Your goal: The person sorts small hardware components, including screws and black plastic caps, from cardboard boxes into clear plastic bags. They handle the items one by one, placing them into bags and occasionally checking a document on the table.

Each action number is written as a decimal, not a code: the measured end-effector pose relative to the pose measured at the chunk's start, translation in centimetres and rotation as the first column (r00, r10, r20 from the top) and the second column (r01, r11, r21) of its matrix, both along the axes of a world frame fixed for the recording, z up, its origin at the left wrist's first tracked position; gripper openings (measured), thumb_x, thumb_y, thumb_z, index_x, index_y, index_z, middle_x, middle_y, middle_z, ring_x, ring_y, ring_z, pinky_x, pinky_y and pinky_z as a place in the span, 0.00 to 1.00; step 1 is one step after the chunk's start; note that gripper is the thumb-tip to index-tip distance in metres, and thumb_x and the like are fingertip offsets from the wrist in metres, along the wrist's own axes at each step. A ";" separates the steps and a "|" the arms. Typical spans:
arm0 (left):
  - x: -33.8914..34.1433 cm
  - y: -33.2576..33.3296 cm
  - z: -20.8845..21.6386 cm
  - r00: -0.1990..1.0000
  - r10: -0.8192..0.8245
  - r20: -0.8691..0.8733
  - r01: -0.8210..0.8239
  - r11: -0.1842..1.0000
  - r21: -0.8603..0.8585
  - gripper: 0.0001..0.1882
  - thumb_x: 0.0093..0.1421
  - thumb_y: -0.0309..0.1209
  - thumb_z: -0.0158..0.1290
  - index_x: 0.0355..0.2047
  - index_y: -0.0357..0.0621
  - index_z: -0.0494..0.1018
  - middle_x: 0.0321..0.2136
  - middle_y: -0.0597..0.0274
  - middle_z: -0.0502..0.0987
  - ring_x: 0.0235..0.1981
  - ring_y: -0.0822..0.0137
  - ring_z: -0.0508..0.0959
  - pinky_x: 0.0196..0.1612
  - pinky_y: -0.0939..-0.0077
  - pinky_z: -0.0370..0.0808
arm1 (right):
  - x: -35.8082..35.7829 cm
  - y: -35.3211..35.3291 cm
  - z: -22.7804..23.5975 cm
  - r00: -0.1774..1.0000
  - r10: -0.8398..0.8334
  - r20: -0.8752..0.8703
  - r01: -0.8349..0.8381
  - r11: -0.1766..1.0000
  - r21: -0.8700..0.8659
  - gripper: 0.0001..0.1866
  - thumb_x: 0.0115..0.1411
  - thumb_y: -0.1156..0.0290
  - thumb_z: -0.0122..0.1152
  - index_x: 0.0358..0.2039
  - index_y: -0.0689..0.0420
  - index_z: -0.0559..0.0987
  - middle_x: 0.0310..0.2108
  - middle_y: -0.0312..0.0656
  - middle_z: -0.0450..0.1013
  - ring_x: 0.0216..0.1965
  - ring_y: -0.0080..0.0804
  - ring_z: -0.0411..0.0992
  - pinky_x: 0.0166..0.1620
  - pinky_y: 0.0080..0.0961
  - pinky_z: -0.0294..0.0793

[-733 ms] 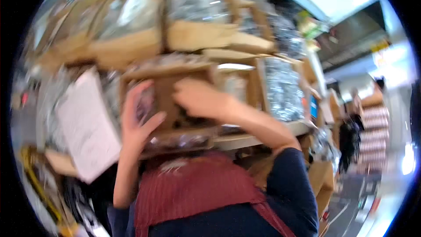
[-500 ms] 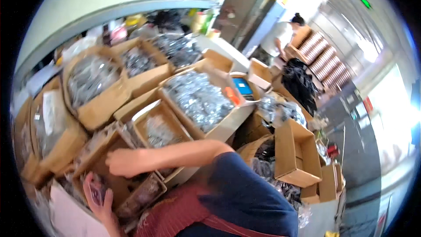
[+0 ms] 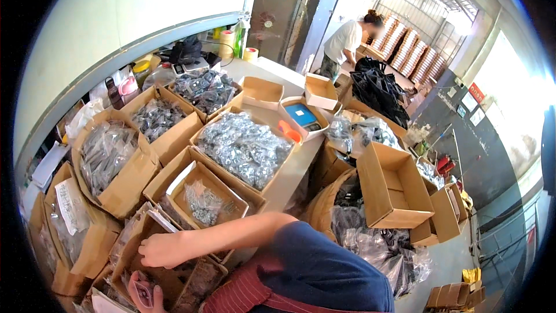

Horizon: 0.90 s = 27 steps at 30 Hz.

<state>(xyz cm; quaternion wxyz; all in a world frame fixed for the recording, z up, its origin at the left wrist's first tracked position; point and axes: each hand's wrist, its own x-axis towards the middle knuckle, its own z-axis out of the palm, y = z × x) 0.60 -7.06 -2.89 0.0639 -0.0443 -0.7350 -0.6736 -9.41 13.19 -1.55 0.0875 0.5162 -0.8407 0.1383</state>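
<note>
My right hand (image 3: 162, 249) reaches across my body into a brown carton (image 3: 191, 284) at the lower left. Its fingers curl down into the carton, and what they touch is hidden. Just below it, my left hand (image 3: 145, 295) holds a small dark packet (image 3: 143, 293) at the picture's lower edge. My blue sleeve and red striped apron fill the bottom middle. Beside the hands an open carton (image 3: 174, 181) holds a clear bag of small metal screws (image 3: 202, 204).
Several cartons of bagged metal parts crowd the table, the biggest (image 3: 281, 173) in the middle. A blue scale (image 3: 301, 115) and tape rolls (image 3: 226, 37) sit farther back. Empty boxes (image 3: 394, 188) and black bags (image 3: 376, 87) lie right. Another person (image 3: 347, 37) bends over at the back.
The view has swung from close on the cartons to looking across the whole room. Both hands have stayed at the same lower-left carton, the right above the left.
</note>
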 end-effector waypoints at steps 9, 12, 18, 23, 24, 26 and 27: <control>0.4 0.8 0.4 0.998 0.043 0.041 -0.043 0.999 -0.017 0.20 0.56 0.25 0.60 0.49 0.42 0.68 0.33 0.70 0.62 0.32 0.75 0.62 0.35 0.81 0.61 | -0.1 0.0 0.9 0.996 0.092 -0.004 -0.087 0.928 -0.362 0.11 0.45 0.72 0.64 0.31 0.61 0.79 0.34 0.49 0.73 0.38 0.48 0.73 0.36 0.40 0.75; 0.5 1.1 0.7 0.998 0.059 0.015 -0.058 0.995 -0.087 0.17 0.56 0.25 0.59 0.45 0.42 0.69 0.32 0.70 0.63 0.32 0.75 0.63 0.36 0.80 0.62 | -0.2 -0.5 0.7 0.965 0.232 0.123 -0.116 0.796 -0.594 0.06 0.46 0.74 0.63 0.27 0.60 0.78 0.31 0.48 0.72 0.35 0.49 0.73 0.36 0.39 0.74; 0.6 0.4 -2.1 0.977 0.200 0.066 -0.204 0.978 0.046 0.14 0.56 0.21 0.58 0.42 0.41 0.70 0.33 0.69 0.67 0.33 0.75 0.65 0.37 0.80 0.65 | 1.8 -2.0 3.7 0.900 0.412 0.143 -0.179 0.648 -0.740 0.02 0.47 0.76 0.62 0.23 0.58 0.78 0.24 0.45 0.72 0.30 0.48 0.73 0.33 0.38 0.73; 0.3 0.1 -3.7 0.976 0.218 0.027 -0.218 0.976 0.023 0.15 0.55 0.22 0.61 0.43 0.39 0.72 0.35 0.67 0.69 0.35 0.72 0.66 0.38 0.77 0.66 | 4.0 -2.4 5.8 0.885 0.464 0.024 -0.362 0.720 -0.592 0.05 0.47 0.72 0.61 0.25 0.57 0.80 0.24 0.45 0.75 0.30 0.48 0.75 0.30 0.42 0.73; 0.2 -0.2 -3.9 0.976 0.218 0.018 -0.218 0.976 0.018 0.15 0.55 0.23 0.61 0.43 0.39 0.72 0.35 0.67 0.70 0.35 0.72 0.66 0.38 0.76 0.67 | 4.1 -2.5 5.3 0.899 0.435 0.037 -0.353 0.773 -0.527 0.06 0.47 0.71 0.61 0.27 0.56 0.81 0.24 0.45 0.76 0.30 0.48 0.75 0.29 0.43 0.73; 0.0 -0.4 -4.6 0.978 0.211 0.007 -0.211 0.977 0.013 0.16 0.54 0.23 0.62 0.43 0.38 0.73 0.36 0.66 0.70 0.35 0.71 0.67 0.38 0.75 0.67 | 4.0 -2.8 4.5 0.910 0.411 0.059 -0.348 0.833 -0.430 0.06 0.47 0.71 0.62 0.28 0.56 0.81 0.25 0.45 0.76 0.30 0.49 0.76 0.29 0.44 0.72; -0.1 -0.5 -4.9 0.978 0.209 0.001 -0.209 0.978 0.013 0.16 0.54 0.23 0.63 0.43 0.38 0.73 0.36 0.66 0.71 0.36 0.71 0.67 0.39 0.74 0.67 | 3.9 -2.9 4.0 0.915 0.397 0.069 -0.344 0.859 -0.380 0.06 0.47 0.71 0.62 0.28 0.57 0.81 0.25 0.45 0.76 0.30 0.50 0.76 0.29 0.45 0.72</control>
